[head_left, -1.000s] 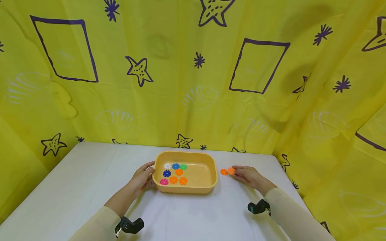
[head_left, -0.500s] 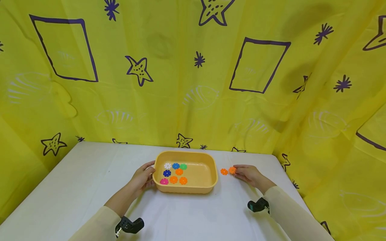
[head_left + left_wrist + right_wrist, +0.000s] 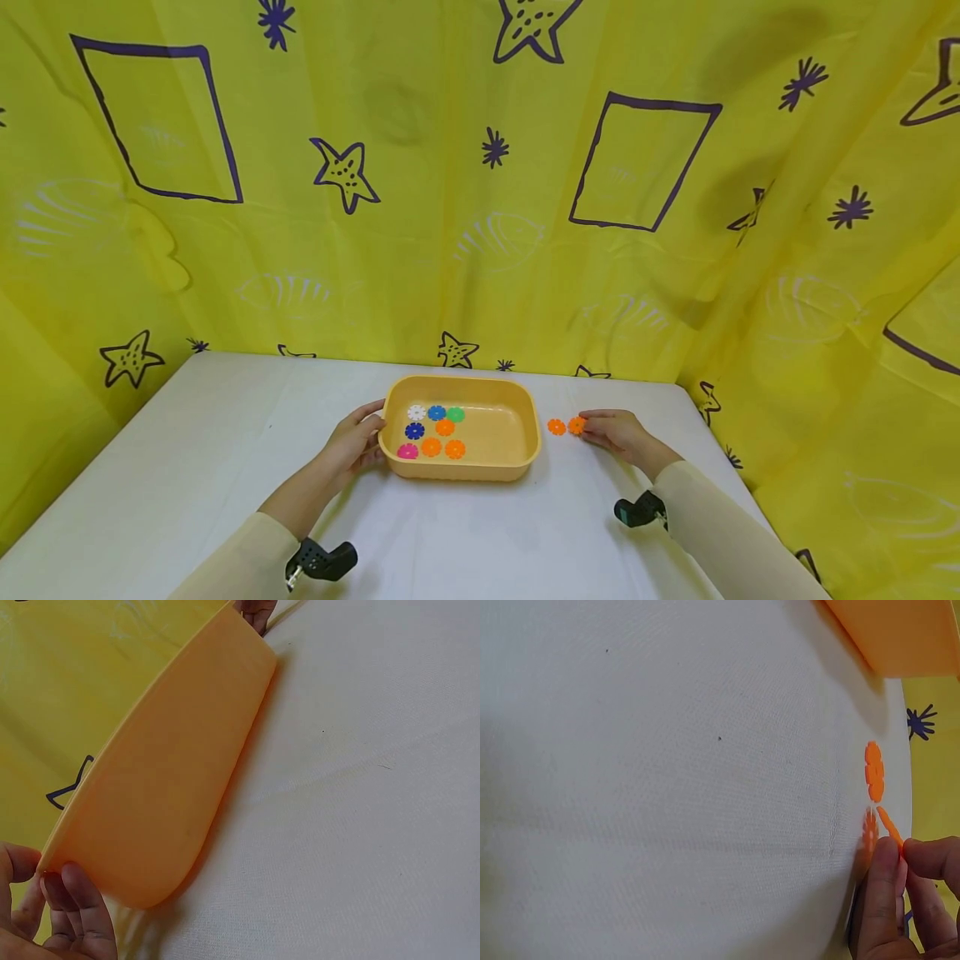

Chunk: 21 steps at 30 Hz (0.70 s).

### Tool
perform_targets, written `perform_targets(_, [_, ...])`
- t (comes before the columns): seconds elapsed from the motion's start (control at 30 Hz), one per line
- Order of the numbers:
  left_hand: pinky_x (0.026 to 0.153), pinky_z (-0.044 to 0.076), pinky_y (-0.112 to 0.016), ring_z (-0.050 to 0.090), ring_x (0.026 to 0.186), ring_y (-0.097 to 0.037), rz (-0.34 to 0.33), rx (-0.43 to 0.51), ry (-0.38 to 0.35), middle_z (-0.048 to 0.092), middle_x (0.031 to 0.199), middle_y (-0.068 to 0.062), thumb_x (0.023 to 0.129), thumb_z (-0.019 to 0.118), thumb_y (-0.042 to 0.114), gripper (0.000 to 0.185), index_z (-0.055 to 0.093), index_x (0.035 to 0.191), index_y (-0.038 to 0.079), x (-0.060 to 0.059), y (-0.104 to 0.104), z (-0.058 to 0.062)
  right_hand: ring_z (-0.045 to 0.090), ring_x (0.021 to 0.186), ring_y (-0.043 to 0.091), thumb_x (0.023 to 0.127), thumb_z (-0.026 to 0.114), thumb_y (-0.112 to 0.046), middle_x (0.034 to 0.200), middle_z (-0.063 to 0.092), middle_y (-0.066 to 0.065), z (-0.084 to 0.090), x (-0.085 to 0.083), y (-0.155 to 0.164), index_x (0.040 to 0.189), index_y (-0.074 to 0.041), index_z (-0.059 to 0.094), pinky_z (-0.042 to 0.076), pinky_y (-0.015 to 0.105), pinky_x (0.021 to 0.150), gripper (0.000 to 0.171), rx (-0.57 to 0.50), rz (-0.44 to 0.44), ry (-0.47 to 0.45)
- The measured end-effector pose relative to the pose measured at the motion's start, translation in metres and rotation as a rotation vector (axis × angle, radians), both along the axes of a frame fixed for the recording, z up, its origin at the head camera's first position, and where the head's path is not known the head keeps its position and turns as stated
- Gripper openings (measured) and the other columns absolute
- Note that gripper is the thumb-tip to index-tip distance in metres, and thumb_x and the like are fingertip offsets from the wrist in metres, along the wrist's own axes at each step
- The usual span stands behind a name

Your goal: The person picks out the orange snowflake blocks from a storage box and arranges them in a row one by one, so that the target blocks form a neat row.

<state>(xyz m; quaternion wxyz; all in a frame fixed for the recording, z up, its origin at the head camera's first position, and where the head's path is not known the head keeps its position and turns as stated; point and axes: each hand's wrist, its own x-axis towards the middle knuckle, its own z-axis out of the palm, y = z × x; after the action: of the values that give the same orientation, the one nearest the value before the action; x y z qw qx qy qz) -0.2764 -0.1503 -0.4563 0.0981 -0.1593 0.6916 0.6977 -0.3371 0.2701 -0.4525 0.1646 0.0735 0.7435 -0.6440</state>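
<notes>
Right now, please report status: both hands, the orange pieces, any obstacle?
Left hand grips tray rim. Right hand pinches one orange disc, tilted off the table. Second orange disc lies flat beside it. Nothing between discs and tray.

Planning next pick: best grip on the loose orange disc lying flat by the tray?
Pinch the orange disc by its notched rim, likely from above. It lies flat on the white table, apart from the tray, so its faces cannot be pinched.

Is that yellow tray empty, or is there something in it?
Not empty. The tray holds eight little flower-shaped discs, all in its left half: white, two blue, green, pink and three orange.
</notes>
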Motion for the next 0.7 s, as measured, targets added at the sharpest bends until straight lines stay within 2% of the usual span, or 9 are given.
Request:
perform_targets(0.37, [0.065,0.048,-0.023,0.053,0.081,-0.016,-0.005,0.006,0.002,0.051,0.116,-0.014,0.096,0.048,0.015,0.053,0.039,0.148,0.012,0.0009,0.0003,0.0024,0.069,0.084,0.015,0.096,0.055,0.002,0.106,0.069,0.015,-0.0010,-0.0023,0.0005,0.133,0.019,0.047,0.057,0.028,0.081,0.042,0.069,-0.016,-0.001])
perform_targets(0.7, [0.064,0.048,-0.023,0.053,0.079,-0.015,-0.001,0.005,0.000,0.051,0.113,-0.013,0.096,0.048,0.015,0.053,0.040,0.148,0.013,0.0009,-0.0004,0.0002,0.069,0.083,0.013,0.095,0.057,0.000,0.112,0.067,0.023,-0.0003,-0.0026,0.0049,0.130,0.019,0.049,0.057,0.029,0.080,0.041,0.135,-0.024,0.008])
